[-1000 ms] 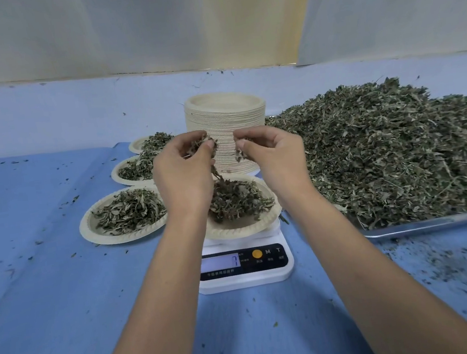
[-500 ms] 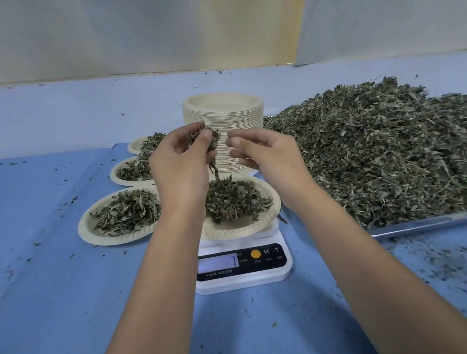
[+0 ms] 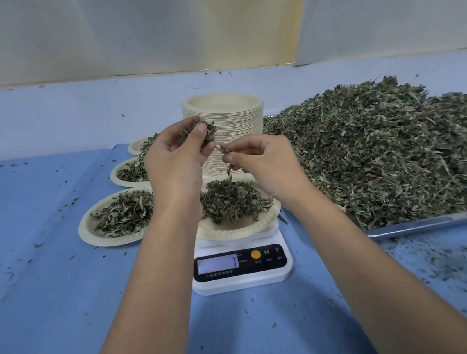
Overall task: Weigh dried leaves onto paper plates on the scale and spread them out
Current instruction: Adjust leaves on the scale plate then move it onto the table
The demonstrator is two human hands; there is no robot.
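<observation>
At frame centre, the left hand (image 3: 176, 161) has its grip curled round a leaf clump (image 3: 201, 130); the right hand (image 3: 267, 165) pinches a sprig (image 3: 224, 149) just below, over the plate (image 3: 233, 231) on the scale (image 3: 241, 277).

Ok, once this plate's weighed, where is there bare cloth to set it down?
Bare blue cloth lies left of the nearest filled plate and in front of the scale. Crowded: the tray of leaves fills the right, the plate stack stands behind the scale, filled plates line its left. Crumbs litter the near right.
</observation>
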